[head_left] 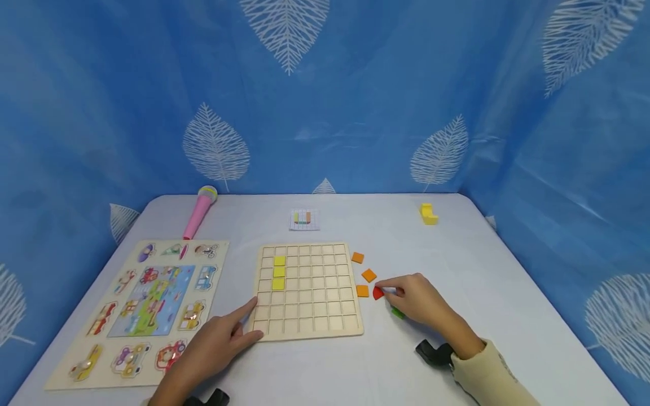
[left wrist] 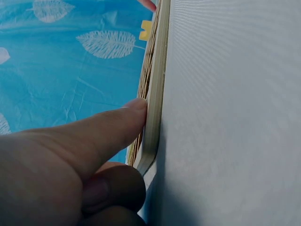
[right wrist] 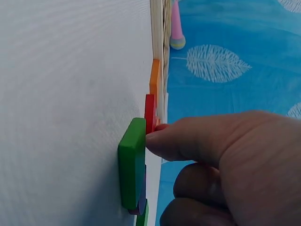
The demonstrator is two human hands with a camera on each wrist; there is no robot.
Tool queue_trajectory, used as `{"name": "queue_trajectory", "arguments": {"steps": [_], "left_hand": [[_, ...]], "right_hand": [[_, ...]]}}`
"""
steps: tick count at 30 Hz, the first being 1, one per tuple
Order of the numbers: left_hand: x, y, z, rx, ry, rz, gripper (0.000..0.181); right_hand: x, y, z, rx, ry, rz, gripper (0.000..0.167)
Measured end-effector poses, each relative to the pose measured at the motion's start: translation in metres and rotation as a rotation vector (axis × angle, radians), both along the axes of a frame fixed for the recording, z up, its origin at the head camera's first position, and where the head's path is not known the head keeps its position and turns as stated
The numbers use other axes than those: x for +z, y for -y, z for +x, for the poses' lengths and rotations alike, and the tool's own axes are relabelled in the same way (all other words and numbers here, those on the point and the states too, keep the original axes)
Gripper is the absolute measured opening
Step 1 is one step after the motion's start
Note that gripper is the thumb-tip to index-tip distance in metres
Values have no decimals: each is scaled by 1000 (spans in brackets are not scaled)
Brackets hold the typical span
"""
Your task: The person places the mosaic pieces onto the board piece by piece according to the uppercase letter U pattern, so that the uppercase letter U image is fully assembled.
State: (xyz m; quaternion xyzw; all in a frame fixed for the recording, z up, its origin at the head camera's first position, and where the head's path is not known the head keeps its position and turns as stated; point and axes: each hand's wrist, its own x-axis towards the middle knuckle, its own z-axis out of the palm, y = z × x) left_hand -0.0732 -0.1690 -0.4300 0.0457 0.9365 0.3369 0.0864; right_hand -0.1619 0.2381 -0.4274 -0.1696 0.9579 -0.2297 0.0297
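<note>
My left hand [head_left: 218,341] reaches the near left side of a wooden grid board [head_left: 325,327]. Index finger and thumb touch its edge; in the left wrist view the thumb [left wrist: 134,110] presses the rim. Three yellow square tiles [head_left: 279,272] sit in one column of the grid. To the right of the board, my right hand [head_left: 418,299] pinches a small red tile [head_left: 378,293] between thumb and index finger, low over the table. A green tile [right wrist: 132,165] lies close to that thumb, with a purple piece [right wrist: 141,200] partly hidden behind it. Three orange square tiles [head_left: 369,275] lie beside the board.
A wooden vehicle puzzle [head_left: 117,338] lies at the left, partly behind my left arm. Behind it rests a pink toy microphone [head_left: 198,217]. At the back are a small card with a coloured grid pattern [head_left: 304,226] and a yellow block [head_left: 429,214].
</note>
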Motion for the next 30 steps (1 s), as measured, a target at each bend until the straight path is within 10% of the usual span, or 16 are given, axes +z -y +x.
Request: {"name": "queue_trajectory", "arguments": {"steps": [30], "left_hand": [[1,1,1,7,-2,4,70]], "right_hand": [[0,14,7,-105,-56,32,18]]}}
